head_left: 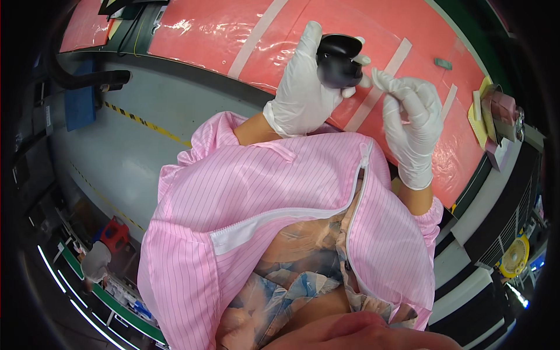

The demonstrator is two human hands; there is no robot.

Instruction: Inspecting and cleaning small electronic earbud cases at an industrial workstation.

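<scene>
My left hand [303,87], in a white glove, grips a small glossy black case [338,73] with its lid raised, shaped like an earbud charging case. The case is held above the red-pink work mat [204,35], its open front blurred. To its right, my gloved right hand [413,111] has its fingers curled and the tips pressed together. Those fingertips are close to the case, apart from its body. Whatever they may hold is too small or hidden to make out.
A small green piece [443,63] lies on the mat at the far right. Yellow pads [479,116] and a pinkish container [503,108] stand at the right edge. A black hose [87,79] and a blue panel [80,108] are at the left.
</scene>
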